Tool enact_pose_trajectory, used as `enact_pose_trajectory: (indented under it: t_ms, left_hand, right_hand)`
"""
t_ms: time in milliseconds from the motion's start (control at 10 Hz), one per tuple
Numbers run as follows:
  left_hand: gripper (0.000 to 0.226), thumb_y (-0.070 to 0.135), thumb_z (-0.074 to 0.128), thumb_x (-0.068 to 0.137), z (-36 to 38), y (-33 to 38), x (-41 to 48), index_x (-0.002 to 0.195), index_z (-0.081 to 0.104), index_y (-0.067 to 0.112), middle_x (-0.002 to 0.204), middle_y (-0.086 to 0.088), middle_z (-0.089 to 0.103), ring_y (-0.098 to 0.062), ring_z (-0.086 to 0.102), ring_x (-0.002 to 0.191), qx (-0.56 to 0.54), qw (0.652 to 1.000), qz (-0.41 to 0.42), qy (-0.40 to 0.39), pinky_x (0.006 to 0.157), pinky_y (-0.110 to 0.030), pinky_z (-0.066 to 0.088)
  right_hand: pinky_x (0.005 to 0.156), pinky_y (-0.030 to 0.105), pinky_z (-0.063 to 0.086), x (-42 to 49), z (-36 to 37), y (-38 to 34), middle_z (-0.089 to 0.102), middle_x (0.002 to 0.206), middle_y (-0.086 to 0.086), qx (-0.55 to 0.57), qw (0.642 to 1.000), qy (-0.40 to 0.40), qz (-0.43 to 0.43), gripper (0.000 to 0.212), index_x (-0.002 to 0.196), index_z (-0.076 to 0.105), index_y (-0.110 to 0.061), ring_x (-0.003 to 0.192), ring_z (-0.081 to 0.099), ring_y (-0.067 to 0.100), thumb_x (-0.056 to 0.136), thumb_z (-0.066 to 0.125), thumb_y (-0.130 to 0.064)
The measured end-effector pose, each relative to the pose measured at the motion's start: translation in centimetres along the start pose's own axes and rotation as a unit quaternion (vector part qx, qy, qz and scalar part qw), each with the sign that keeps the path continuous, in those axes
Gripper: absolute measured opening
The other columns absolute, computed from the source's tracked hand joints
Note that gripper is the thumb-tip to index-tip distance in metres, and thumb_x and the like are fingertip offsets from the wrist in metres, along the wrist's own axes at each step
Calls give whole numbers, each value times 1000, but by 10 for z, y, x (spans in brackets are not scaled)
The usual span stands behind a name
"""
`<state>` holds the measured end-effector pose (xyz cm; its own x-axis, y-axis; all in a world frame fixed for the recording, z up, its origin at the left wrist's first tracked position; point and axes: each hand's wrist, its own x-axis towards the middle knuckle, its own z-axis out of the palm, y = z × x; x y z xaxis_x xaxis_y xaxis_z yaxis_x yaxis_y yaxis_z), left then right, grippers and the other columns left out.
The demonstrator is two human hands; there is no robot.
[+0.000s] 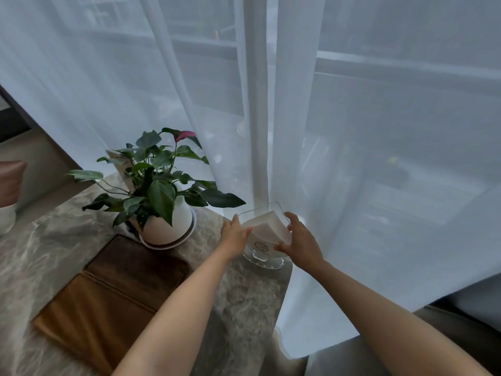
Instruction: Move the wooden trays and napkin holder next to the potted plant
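Gripping a clear napkin holder (264,237) between left hand (235,234) and right hand (301,241), a person sets it at the table (244,299) edge, against the curtain (298,158). To the left of the hands sit the plant (160,191) and two trays (113,289). The base looks close to the rim; released here, it could tip off, or the curtain could drag it.
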<state>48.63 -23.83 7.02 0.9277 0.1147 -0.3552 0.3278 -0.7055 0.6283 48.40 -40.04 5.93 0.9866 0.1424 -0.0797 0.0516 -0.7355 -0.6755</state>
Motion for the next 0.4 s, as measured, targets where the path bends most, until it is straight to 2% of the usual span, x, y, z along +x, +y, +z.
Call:
enact_pose_trajectory:
  t_ms: [200, 300, 400]
  left_hand:
    - [62, 34, 40, 96, 0, -1, 0, 147, 12, 9, 151, -21, 23, -34, 26, 139, 18, 1000, 3, 13, 111, -43, 29]
    - [64, 37, 39, 96, -5, -5, -1, 146, 12, 9, 150, -20, 24, -34, 25, 138, 60, 998, 9, 31, 111, -44, 28]
    - [59, 37, 36, 96, -12, -10, -7, 144, 18, 8, 148, -18, 28, -32, 30, 134, 105, 990, 35, 83, 107, -43, 32]
  right_hand:
    - [87, 41, 51, 0, -1, -1, 56, 118, 13, -6, 1000, -17, 4, 87, 138, 25, -20, 104, 57, 29, 69, 77, -20]
    - [94, 42, 46, -1, -1, -1, 50, 128, 14, -12, 1000, -15, -3, 92, 142, 20, -18, 116, 50, 31, 69, 77, -24]
    - [100, 42, 40, -7, -2, -7, 38, 141, 12, -35, 998, 48, -30, 86, 142, 21, -13, 125, 41, 30, 75, 71, -33]
